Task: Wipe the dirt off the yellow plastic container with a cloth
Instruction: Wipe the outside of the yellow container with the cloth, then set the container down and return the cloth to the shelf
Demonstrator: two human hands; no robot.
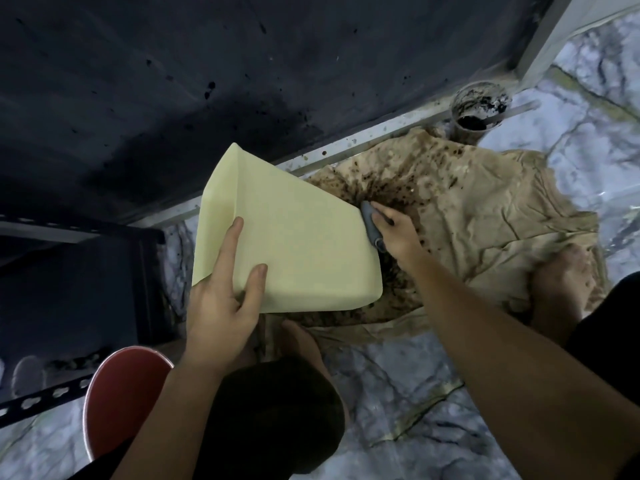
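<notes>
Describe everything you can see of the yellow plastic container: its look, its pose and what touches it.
The pale yellow plastic container is a smooth, box-shaped tub with rounded corners, held tilted above the stained brown paper sheet. Its visible faces look clean. The left hand grips its near corner, fingers spread on the broad face. The right hand presses a small grey cloth against its right edge.

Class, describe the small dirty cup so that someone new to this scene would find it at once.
Start at the stained tan sheet spread on the marbled floor. Follow it to its far edge by the metal door track. There stands the cup, the only round, upright thing nearby, its inside smeared with black grime.
</notes>
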